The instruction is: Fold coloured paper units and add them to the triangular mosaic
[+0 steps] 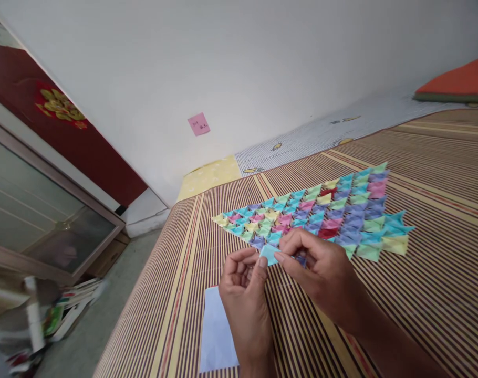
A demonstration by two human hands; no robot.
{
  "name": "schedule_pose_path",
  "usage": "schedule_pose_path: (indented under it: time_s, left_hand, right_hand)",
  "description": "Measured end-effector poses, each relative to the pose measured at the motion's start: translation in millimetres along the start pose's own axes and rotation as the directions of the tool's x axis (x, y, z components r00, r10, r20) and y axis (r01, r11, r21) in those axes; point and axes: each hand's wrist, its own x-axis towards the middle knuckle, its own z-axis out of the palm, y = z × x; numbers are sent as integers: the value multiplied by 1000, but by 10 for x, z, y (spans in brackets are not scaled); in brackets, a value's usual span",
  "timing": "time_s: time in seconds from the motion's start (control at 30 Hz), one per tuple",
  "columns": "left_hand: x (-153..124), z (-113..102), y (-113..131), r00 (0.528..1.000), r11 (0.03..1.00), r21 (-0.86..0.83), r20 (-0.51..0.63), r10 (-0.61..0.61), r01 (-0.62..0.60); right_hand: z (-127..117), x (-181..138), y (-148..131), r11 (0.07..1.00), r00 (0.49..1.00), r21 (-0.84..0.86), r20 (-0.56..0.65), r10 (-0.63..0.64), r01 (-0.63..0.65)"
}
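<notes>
Between my two hands is a small light-blue piece of folded paper (269,254). My left hand (245,286) pinches its left edge between thumb and fingers. On the other side my right hand (313,262) grips it with thumb and forefinger, its remaining fingers curled. Just beyond lies a triangular array of folded paper pieces (302,210) in blue, green, yellow, pink, purple and red. Its near edge is partly hidden behind my hands. A pale blue-white sheet of paper (217,331) lies flat beside my left wrist, which covers part of it.
A striped mat (176,294) covers the surface beneath, with a drop to the grey floor (116,294) at left. Patterned cloth (286,147) runs along the wall. An orange folded item (457,79) rests at far right. A pink note (198,124) is on the wall.
</notes>
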Motion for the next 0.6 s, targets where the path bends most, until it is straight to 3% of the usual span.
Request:
schedule_pose_path:
  time_s: [0.23, 0.47, 0.6]
  left_hand:
    - [42, -33, -44, 973, 985, -89, 190, -131, 150]
    - [47, 14, 7, 967, 933, -277, 176, -185, 229]
    - [38, 3, 0, 958, 930, -269, 208, -197, 249]
  right_hand:
    - [-22, -8, -45, 1000, 996, -24, 92, -9, 12]
    - [-62, 18, -80, 993, 969, -20, 215, 120, -118]
    - [-68, 32, -46, 994, 985, -46, 143, 101, -95]
